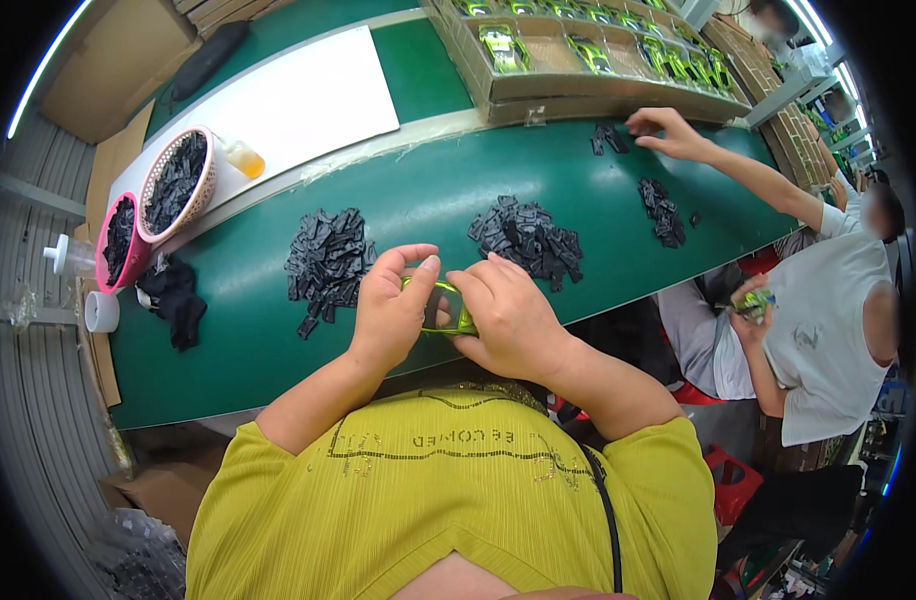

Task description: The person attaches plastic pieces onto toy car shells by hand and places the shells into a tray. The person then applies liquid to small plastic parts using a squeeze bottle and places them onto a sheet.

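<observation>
Close to my body, above the table's near edge, I hold a shiny green plastic shell (464, 318), which looks like a toy car body, with a dark see-through middle. My left hand (390, 305) closes on its left end, thumb and fingers bent around it. On the other end my right hand (515, 315) grips with fingers over the top and thumb below. The fingers hide much of the shell. Just beyond my left hand lies a heap of small black plastic parts (328, 258). Past my right hand is a second black heap (528, 238).
A partitioned cardboard box (518, 106) of green shells stands at the back. To the left are two baskets of black parts, pink (141, 262) and cream (210, 185), and a dark cloth (181, 303). At right, a co-worker's hand (668, 135) reaches near smaller black piles (662, 212).
</observation>
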`<action>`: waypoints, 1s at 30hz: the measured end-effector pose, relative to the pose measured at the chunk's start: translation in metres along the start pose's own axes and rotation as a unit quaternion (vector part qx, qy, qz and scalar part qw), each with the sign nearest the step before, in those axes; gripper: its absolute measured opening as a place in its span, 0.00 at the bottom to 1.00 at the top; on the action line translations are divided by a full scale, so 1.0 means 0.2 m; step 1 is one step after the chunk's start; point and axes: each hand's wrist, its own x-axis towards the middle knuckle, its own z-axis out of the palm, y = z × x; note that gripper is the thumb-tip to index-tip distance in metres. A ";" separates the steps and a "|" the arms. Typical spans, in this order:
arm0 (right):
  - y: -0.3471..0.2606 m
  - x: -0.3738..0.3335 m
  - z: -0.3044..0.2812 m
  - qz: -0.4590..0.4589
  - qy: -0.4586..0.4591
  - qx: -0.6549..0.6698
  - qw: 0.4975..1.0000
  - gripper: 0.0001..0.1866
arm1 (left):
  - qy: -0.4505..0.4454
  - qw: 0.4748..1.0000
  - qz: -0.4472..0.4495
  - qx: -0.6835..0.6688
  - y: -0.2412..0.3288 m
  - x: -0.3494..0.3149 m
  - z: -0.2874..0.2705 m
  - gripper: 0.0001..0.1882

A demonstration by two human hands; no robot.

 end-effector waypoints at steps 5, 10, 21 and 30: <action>0.01 0.01 -0.07 -0.008 0.037 -0.034 0.999 0.32 | -0.004 1.000 -0.001 -0.028 0.05 0.05 0.01 0.15; 0.15 0.00 -0.24 0.253 -0.038 0.443 0.860 0.25 | 0.010 0.995 0.048 -0.084 0.10 0.12 0.05 0.14; 0.60 0.44 -0.71 0.093 0.315 -0.082 0.941 0.08 | 0.063 0.864 0.446 0.224 -0.16 0.28 0.09 0.23; 1.05 0.94 -0.53 0.164 0.076 -0.376 0.909 0.10 | -0.015 0.822 0.491 0.288 -0.13 0.31 0.09 0.15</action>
